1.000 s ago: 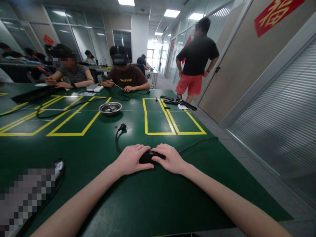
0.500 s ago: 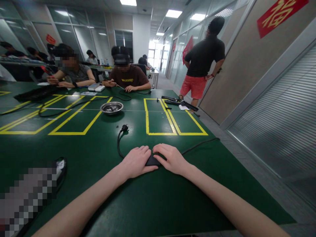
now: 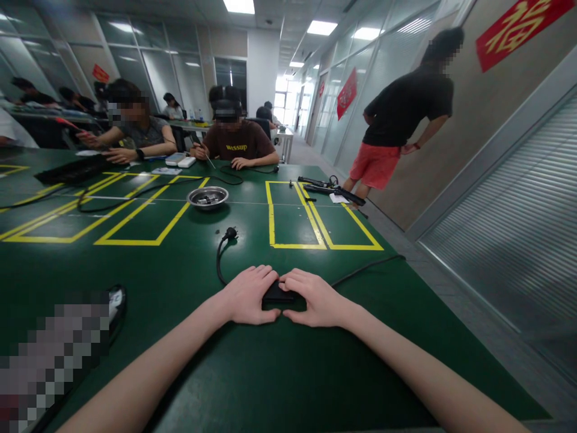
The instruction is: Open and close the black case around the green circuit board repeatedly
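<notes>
A small black box [image 3: 276, 294], like a power adapter, lies on the green table [image 3: 252, 373] in front of me. My left hand [image 3: 249, 295] cups its left side and my right hand [image 3: 314, 297] cups its right side, fingertips meeting over it. Both hands are curled round it. One black cable runs from it to a plug [image 3: 231, 233] lying further out. Another cable [image 3: 367, 267] leads off to the right edge.
A metal bowl [image 3: 208, 196] stands mid-table among yellow taped rectangles [image 3: 293, 243]. Black tools [image 3: 331, 189] lie at the far right. Two seated people work at the far edge, and a standing person [image 3: 399, 123] is in the aisle on the right.
Both hands have closed in tighter round the black box, covering more of it. The standing person has walked further to the right along the aisle.
</notes>
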Available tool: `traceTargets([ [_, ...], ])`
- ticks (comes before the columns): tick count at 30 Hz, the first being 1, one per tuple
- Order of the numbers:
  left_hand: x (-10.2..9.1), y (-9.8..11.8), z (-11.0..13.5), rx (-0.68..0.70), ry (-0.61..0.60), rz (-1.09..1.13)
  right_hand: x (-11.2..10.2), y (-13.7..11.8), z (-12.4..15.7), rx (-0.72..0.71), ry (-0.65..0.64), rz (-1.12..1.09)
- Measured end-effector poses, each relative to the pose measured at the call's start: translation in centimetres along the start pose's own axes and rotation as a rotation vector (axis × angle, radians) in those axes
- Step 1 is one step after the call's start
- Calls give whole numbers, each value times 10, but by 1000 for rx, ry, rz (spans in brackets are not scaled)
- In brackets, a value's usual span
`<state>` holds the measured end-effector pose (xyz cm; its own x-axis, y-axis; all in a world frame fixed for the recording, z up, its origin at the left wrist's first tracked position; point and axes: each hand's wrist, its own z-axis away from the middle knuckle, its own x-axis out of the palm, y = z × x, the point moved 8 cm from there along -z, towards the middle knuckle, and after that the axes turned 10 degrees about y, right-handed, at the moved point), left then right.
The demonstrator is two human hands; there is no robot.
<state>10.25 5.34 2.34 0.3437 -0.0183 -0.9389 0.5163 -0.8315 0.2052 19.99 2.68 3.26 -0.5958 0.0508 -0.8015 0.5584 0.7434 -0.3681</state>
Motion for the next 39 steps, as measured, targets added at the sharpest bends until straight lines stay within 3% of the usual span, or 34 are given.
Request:
traceTargets([
  [4,-11,0,3,40,85,32,6,2,-1,-16,21,7],
  [7,-29,0,6,80,297,40,3,10,-1,53,108,-85],
  [11,-53,0,19,131,642,4,-8,43,4,416,243,-406],
  [14,-59,1,26,172,761,-8,-19,72,12,714,356,-725],
  [17,-53,1,22,158,708,12,-44,98,21,876,565,-917],
  [22,-35,-6,9,99,520,62,-94,144,34,894,843,-950],
  [26,-26,-13,6,46,443,89,-140,179,45,770,1090,-791],
  [30,-23,-15,7,21,422,109,-179,196,55,666,1363,-356],
  [33,-22,-16,6,11,413,115,-184,196,51,658,1313,57],
  [36,-21,-17,6,4,404,119,-167,206,43,752,1038,382],
  [39,-20,-17,6,-2,395,130,-144,223,46,855,776,548],
])
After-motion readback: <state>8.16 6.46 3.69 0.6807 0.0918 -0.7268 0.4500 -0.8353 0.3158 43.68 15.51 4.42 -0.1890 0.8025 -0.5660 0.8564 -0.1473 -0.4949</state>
